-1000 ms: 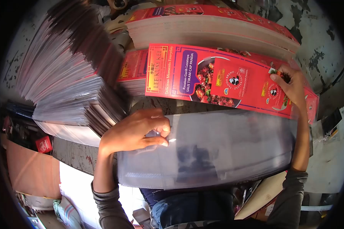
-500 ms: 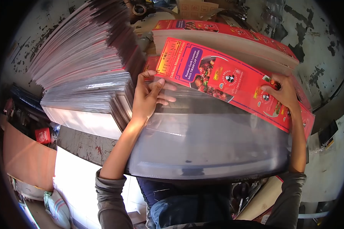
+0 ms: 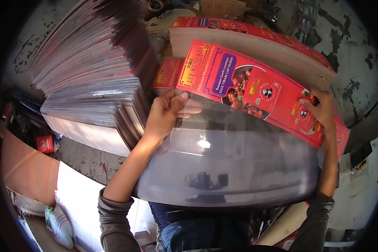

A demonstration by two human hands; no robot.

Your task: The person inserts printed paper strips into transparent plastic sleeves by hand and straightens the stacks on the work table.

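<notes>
Hands (image 3: 166, 114), red strip (image 3: 256, 93), left fingers (image 3: 191, 110) behind film (image 3: 235, 164)

Bright light blazing off the white floor tiles (image 3: 86, 210), seven-to-eight o'clock, and a chipped grey surface (image 3: 344, 46) at two!

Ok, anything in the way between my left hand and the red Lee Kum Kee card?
Nothing visible stands between your left hand and the red Lee Kum Kee card, except clear plastic, seemingly over some fingers. I can't tell if hand and card touch. Your right hand holds the card's other end.
</notes>
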